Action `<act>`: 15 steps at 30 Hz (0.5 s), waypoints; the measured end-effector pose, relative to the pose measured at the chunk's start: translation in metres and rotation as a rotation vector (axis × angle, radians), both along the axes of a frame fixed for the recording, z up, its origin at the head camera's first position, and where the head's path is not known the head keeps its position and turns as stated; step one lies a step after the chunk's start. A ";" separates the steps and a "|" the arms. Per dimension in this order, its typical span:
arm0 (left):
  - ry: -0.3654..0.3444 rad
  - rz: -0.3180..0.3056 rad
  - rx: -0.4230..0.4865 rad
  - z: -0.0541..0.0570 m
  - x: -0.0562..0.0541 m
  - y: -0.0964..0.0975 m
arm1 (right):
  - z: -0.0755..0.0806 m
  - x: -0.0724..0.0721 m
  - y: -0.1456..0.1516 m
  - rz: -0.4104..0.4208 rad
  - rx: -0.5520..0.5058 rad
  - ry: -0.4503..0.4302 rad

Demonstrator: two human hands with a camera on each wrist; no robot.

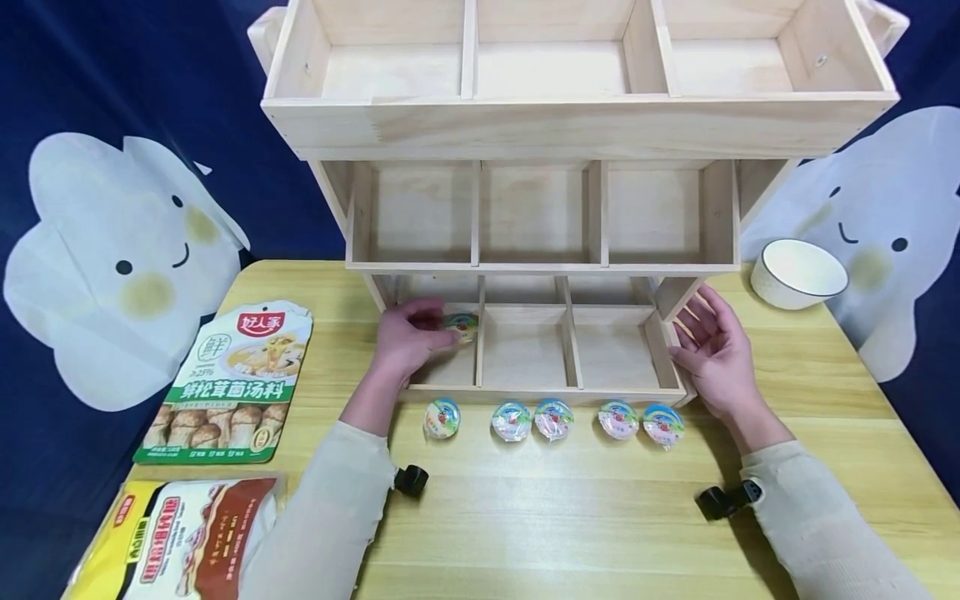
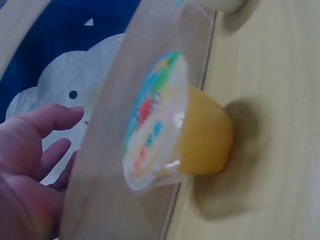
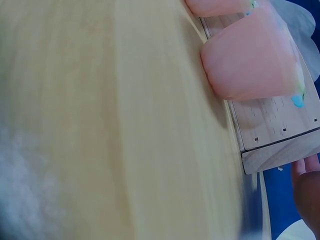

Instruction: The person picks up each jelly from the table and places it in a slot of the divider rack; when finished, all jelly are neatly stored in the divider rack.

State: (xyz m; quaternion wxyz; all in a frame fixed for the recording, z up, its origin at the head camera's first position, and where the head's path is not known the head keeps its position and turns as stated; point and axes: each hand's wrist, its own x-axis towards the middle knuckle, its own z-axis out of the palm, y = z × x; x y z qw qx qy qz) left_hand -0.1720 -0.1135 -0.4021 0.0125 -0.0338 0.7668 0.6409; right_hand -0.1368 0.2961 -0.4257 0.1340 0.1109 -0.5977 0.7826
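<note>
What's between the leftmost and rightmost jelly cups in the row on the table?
The head view shows three jelly cups between the leftmost cup and the rightmost cup.

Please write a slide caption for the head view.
Left hand at a cup in the bottom-left compartment, right hand beside the shelf, five more cups in front.

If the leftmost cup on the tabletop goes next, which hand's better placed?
Left, likely: the left hand reaches into the bottom-left compartment, just beyond that cup; the right hand is out at the rack's right end.
</note>
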 end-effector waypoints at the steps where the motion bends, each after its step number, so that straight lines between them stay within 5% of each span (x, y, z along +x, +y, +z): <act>1: 0.005 -0.001 0.004 0.002 0.001 0.000 | 0.000 0.000 0.000 0.002 -0.003 0.001; 15: 0.049 -0.025 0.153 0.020 0.025 -0.004 | 0.000 0.000 0.000 0.005 -0.001 -0.001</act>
